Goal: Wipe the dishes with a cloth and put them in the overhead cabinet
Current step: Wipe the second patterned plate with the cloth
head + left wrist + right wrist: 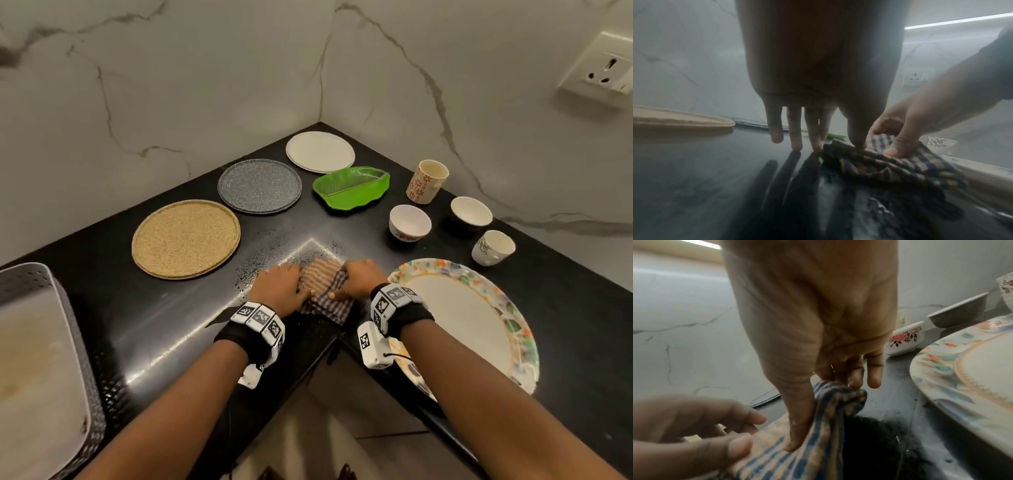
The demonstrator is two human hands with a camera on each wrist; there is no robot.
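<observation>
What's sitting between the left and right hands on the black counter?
A folded blue-and-tan checked cloth: the left hand touches its edge, the right hand pinches it. Clearest in the head view.

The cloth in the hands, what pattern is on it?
The crumpled fabric cloth has small blue and tan checks; the left wrist view shows it best.

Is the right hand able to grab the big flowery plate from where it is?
Probably yes. The plate lies just beside the right hand, nothing between them. But that hand grips the cloth and would likely have to let go first.
</observation>
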